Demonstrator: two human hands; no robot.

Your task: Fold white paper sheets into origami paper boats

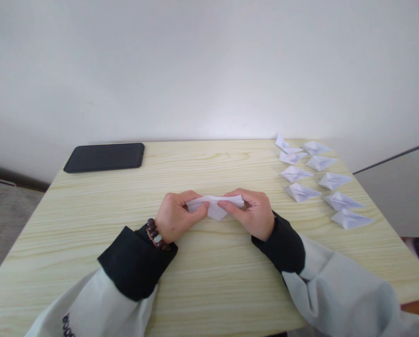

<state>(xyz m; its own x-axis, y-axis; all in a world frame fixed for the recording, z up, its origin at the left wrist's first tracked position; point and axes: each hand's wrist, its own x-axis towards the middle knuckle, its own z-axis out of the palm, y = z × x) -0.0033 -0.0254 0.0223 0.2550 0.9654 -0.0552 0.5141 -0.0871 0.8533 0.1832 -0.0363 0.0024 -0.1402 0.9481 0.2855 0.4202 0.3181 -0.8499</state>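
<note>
A folded white paper (216,210) is held between my two hands above the middle of the table. My left hand (179,213) pinches its left end, with the thumb on the near face and the fingers behind. On the other side, my right hand (251,210) grips the right part the same way, its thumb pressed near the centre. The paper has a long, narrow upper band and a pointed flap hanging down in the middle. Most fingertips are hidden behind the paper. A beaded bracelet circles my left wrist.
Several folded paper boats (300,192) stand in two rough columns on the right of the wooden table (212,281). At the back left lies a black phone (106,157). A white wall (209,70) rises behind the table's far edge.
</note>
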